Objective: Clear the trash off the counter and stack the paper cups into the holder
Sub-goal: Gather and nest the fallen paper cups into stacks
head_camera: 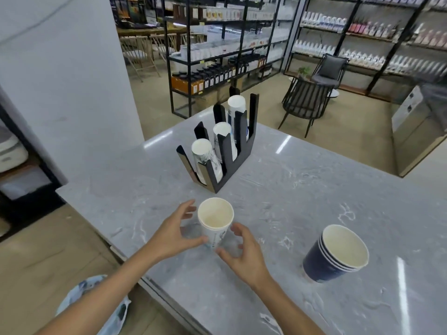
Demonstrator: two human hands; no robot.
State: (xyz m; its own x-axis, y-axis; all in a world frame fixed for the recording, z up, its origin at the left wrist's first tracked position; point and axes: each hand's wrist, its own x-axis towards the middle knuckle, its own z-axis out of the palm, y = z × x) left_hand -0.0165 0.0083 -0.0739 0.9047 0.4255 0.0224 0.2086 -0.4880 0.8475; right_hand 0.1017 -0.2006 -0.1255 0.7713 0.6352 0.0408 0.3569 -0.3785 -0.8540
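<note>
Grey counter point(302, 189) lay largely bare; near its left edge, left hand point(176, 234) and right hand point(244, 255), fingers spread, flanked the white cup stack point(215, 223), contact unclear.

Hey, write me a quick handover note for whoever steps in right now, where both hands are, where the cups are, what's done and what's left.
Left hand: open, fingers curled by the white cup stack, thumb at its side.
Right hand: open, on the stack's other side; no firm grip visible.
White cup stack stands upright on the counter, near the front edge.
Navy cup stack stands upright to the right, untouched.
Black holder sits further back with three slots holding upside-down cups.
Done: no trash visible on the counter.
Left: put the white stack, then the navy stack, into the holder.
</note>
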